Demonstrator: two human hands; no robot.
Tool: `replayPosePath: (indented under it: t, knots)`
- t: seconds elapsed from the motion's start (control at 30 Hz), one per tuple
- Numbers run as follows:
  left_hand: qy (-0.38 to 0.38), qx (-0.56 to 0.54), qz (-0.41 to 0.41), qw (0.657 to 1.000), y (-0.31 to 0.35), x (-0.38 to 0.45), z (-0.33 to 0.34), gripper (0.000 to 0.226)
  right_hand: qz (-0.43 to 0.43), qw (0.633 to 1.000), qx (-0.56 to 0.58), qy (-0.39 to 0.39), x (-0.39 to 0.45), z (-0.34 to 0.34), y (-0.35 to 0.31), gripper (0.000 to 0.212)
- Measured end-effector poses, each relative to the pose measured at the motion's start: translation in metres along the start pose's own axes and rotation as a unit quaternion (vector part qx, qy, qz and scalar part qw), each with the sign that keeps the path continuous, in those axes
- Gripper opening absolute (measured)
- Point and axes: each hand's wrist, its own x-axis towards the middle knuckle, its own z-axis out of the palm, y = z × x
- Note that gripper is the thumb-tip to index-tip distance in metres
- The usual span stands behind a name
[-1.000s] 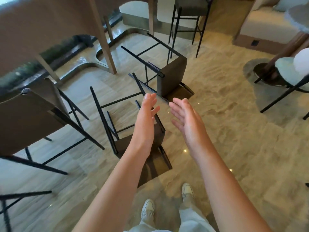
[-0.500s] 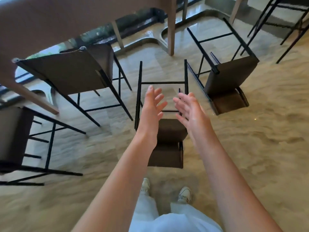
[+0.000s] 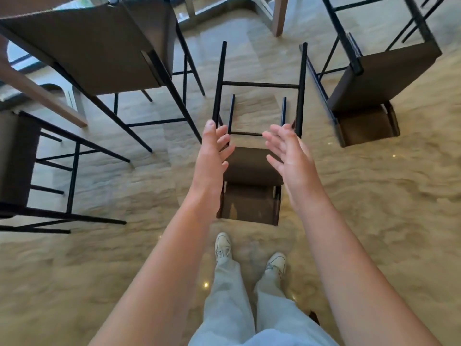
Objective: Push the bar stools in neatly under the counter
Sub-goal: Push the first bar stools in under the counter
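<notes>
A brown bar stool (image 3: 252, 168) with black metal legs lies tipped over on the floor straight ahead of me, its legs pointing away toward the counter. My left hand (image 3: 212, 151) and my right hand (image 3: 287, 153) hover above its seat, fingers spread and holding nothing, one on each side. A second tipped stool (image 3: 374, 78) lies to the right. An upright stool (image 3: 99, 43) stands at the left near the counter's wooden leg (image 3: 42, 96), and part of another stool (image 3: 17, 158) shows at the far left edge.
The floor is glossy beige marble (image 3: 374, 221). Another wooden counter leg (image 3: 280, 13) stands at the top centre. My feet in white shoes (image 3: 224, 245) stand just behind the fallen stool. Black stool legs crisscross the left side.
My view has swung and moved closer, so the fallen stool now lies centred in front of me. Both hands stay raised and open over it, lower and nearer to its seat.
</notes>
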Motion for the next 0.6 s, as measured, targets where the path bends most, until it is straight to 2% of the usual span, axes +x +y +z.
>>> replayPosePath:
  t: [0.23,0.43,0.6]
  knots:
    - [0.011,0.034,-0.038,0.999,-0.042,0.054,-0.017,0.06,0.035,0.999,-0.013,0.021,0.04,0.006,0.06,0.032]
    - [0.004,0.04,-0.074,0.996,-0.079,0.098,-0.018,0.059,0.073,0.997,-0.004,0.037,0.068,0.009,0.107,0.048]
    - [-0.01,0.042,-0.089,0.995,-0.116,0.135,-0.021,0.057,0.081,0.995,-0.009,0.059,0.092,0.017,0.146,0.045]
